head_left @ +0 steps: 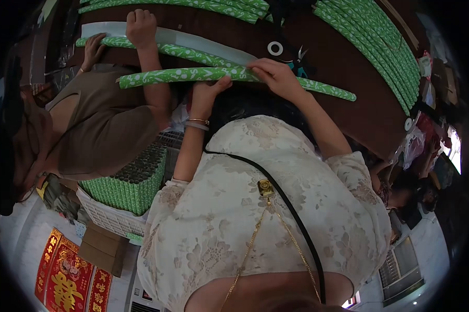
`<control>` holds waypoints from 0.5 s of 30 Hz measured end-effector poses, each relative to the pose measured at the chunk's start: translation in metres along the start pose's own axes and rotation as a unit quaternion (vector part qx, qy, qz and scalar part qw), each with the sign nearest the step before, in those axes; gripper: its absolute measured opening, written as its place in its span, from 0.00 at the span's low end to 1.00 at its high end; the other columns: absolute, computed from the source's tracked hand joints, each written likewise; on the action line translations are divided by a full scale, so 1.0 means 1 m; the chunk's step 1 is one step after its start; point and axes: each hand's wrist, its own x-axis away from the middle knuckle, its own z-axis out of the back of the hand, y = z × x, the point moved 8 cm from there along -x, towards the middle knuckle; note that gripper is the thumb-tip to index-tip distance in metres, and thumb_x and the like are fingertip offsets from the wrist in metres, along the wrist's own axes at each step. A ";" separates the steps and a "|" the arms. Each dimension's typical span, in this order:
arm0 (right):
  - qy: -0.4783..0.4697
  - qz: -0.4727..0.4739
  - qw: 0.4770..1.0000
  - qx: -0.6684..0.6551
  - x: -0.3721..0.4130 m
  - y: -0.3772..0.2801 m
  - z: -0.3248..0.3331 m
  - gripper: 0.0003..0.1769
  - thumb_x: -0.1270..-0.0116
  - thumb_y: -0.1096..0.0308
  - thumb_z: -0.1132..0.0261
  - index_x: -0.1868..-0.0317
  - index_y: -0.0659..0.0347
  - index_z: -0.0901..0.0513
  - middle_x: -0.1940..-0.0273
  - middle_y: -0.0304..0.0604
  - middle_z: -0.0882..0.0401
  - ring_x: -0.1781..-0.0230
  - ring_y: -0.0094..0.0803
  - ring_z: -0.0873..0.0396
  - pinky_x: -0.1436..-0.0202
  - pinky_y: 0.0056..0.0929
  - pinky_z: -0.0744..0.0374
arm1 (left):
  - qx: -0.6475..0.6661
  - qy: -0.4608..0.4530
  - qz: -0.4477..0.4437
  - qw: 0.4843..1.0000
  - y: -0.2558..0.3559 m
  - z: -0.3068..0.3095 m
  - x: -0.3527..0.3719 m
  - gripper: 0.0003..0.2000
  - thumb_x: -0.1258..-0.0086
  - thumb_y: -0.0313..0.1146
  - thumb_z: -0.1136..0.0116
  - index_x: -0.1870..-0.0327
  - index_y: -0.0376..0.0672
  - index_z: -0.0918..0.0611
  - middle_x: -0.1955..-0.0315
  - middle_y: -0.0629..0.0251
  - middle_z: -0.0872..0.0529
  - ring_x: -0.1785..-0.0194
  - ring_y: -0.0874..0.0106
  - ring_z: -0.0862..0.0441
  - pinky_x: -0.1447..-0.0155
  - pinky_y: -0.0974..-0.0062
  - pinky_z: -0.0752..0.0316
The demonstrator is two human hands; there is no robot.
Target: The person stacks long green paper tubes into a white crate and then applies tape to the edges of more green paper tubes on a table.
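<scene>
A long green tube with a white printed pattern point(166, 77) lies crosswise in front of me, above the near edge of the brown table. My left hand point(208, 96) is closed around it from below, thumb on top. My right hand point(278, 78) bends over the same tube further right, its fingers pinched on the upper side; whether they also grip a small piece of something is hidden. Just behind, a second green tube point(185, 53) lies beside a pale strip of sheet point(208, 44), whose right end reaches my right fingertips.
At left, a co-worker's fist point(140, 30) and other hand point(93, 51) are at the second tube. A tape roll point(275, 48) and teal-handled snips point(300, 65) lie behind my right hand. Green tubes point(369, 47) are stacked at right; a white basket point(112, 216) holds many more.
</scene>
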 end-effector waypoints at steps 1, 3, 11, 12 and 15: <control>-0.001 0.000 1.000 0.000 0.001 0.000 0.000 0.13 0.42 0.65 0.36 0.57 0.59 0.20 0.59 0.42 0.21 0.60 0.37 0.22 0.58 0.30 0.23 | 0.006 0.005 -0.001 1.000 -0.001 0.003 -0.001 0.17 0.40 0.28 0.39 0.53 0.29 0.27 0.56 0.58 0.23 0.57 0.70 0.22 0.53 0.78 0.22; 0.000 -0.003 1.000 0.026 0.004 0.001 -0.001 0.17 0.42 0.62 0.37 0.52 0.58 0.22 0.57 0.44 0.22 0.59 0.39 0.22 0.57 0.31 0.24 | 0.005 0.008 -0.004 1.000 0.001 0.005 0.000 0.18 0.40 0.28 0.39 0.52 0.29 0.27 0.55 0.58 0.23 0.57 0.70 0.22 0.54 0.78 0.22; -0.013 -0.037 0.998 0.055 0.000 0.004 -0.013 0.18 0.45 0.63 0.35 0.53 0.57 0.23 0.56 0.43 0.23 0.57 0.40 0.23 0.55 0.32 0.25 | 0.027 0.025 0.019 0.999 0.006 0.010 0.001 0.18 0.41 0.26 0.39 0.51 0.31 0.27 0.57 0.61 0.22 0.55 0.73 0.23 0.50 0.78 0.25; 0.000 -0.035 0.998 0.049 -0.001 0.002 -0.013 0.18 0.46 0.64 0.35 0.54 0.57 0.23 0.56 0.43 0.23 0.56 0.40 0.24 0.55 0.32 0.25 | 0.043 0.017 -0.018 0.999 0.009 0.006 0.000 0.17 0.41 0.26 0.40 0.52 0.31 0.27 0.57 0.61 0.21 0.55 0.73 0.23 0.49 0.78 0.27; 0.022 -0.016 0.999 0.047 -0.004 0.000 -0.017 0.18 0.46 0.65 0.34 0.54 0.57 0.22 0.57 0.43 0.23 0.57 0.40 0.24 0.55 0.33 0.25 | 0.022 -0.002 -0.047 0.999 0.011 -0.004 -0.002 0.15 0.42 0.25 0.40 0.54 0.31 0.25 0.59 0.62 0.21 0.57 0.74 0.23 0.49 0.78 0.29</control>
